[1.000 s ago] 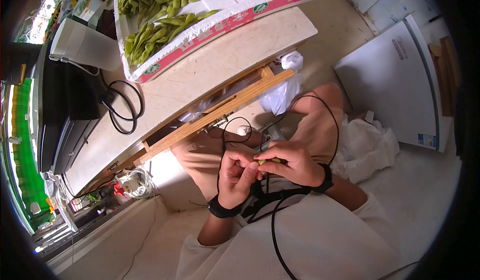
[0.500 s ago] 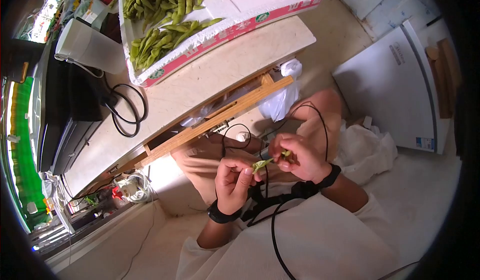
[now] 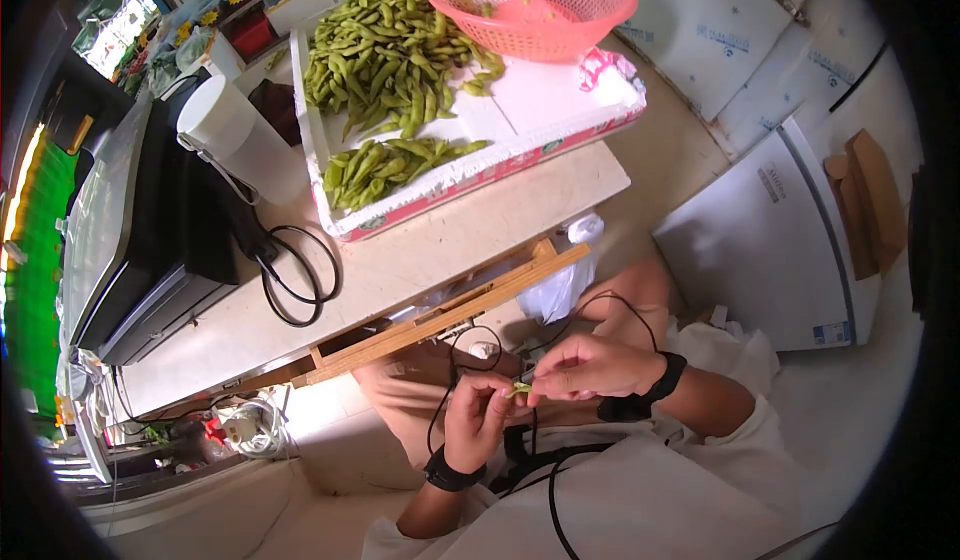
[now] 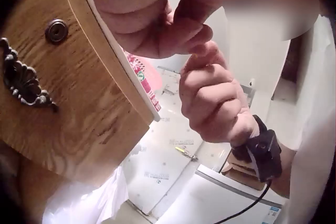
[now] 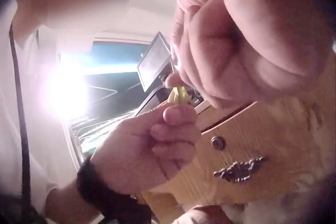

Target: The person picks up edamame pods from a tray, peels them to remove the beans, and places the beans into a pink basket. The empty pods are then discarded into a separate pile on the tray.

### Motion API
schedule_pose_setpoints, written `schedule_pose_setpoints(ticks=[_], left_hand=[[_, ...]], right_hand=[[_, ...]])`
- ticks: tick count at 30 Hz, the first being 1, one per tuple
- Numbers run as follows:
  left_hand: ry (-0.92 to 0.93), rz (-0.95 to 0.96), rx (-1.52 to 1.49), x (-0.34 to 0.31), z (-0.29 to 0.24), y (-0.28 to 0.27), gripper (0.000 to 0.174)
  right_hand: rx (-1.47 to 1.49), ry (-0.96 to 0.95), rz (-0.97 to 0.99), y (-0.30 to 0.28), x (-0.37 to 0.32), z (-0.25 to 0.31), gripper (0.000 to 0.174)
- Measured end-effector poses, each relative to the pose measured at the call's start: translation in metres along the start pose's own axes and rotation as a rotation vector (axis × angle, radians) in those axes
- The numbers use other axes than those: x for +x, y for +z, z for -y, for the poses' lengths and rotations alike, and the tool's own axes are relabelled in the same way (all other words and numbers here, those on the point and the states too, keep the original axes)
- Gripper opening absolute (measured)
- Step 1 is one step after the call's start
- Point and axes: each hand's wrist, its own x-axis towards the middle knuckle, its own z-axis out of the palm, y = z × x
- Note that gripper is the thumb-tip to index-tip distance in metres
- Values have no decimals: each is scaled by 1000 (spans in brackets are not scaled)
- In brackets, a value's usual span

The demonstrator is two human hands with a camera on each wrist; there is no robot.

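Note:
Between both hands, over the lap, is a small green edamame pod. My left hand pinches it between thumb and fingers, and its split-looking, yellow-green end shows above the fingertips in the right wrist view. My right hand reaches in from the right with curled fingers, thumb and fingertips at the pod's other end. Fingers hide most of the pod in the left wrist view. On the table a white foam tray bears a large heap of edamame pods and a smaller pile near its front edge.
A pink plastic basket stands at the tray's back right. Left of the tray are a white cup and a black machine with a looped cable. An open wooden drawer sits before the knees; a small fridge stands at right.
Half a second ago the hands were apart, with a small yellow-green piece at my right fingertips. Now my right hand is back at the pod. The head view has tilted up, showing the basket.

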Motion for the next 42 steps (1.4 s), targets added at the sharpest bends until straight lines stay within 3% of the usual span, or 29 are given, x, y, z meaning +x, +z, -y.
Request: schedule_pose_setpoints(ticks=[2,5,7,9,11,12,14,15,17,23,25,29,31,32,36,38,42], left_hand=[[113,36,203,1,-2,-5,10],[185,-37,186,-1,-2,-12,13],[162,-108,46,-3,-4,-14,17],[216,-105,-122,-3,-2,-22,21],[222,-109,-107,-5,-2,-26,23],[183,-103,-132,-7,-3,-27,23],[153,-94,-158,-8,-3,-30,22],[139,-98,-171,-11,-1,-30,22],[131,-98,-188,-16,2,-31,22],[92,-95,-210,-23,7,-35,21],[101,-108,-209,-23,5,-36,21],[110,-157,-171,-21,0,-36,19],[101,-157,-165,-21,0,-36,19],[91,-154,-158,-20,0,-37,19],[64,-142,-177,-22,0,-36,19],[36,-109,-224,-23,3,-39,20],[32,-110,-223,-23,3,-37,21]], right_hand=[[-108,11,-22,9,4,10,28],[-311,28,-62,19,9,29,27],[-688,-70,-183,28,6,55,26],[-895,-348,-285,32,7,75,21],[-1187,-548,-437,37,9,110,18],[-1045,-490,-467,41,10,127,20],[-1106,-533,-558,38,21,160,19],[-1325,-625,-634,29,30,171,22],[-1421,-759,-693,12,52,187,28],[-1433,-493,-624,-20,83,208,26],[-1465,-537,-602,-33,88,209,26],[-1518,-587,-792,-45,86,225,24],[-1537,-617,-996,-56,88,231,23],[-1592,-558,-1028,-63,90,236,18],[-1663,-494,-1103,-77,100,239,16],[-1751,-358,-1092,-79,104,241,14],[-1826,-345,-1122,-80,112,240,12]])
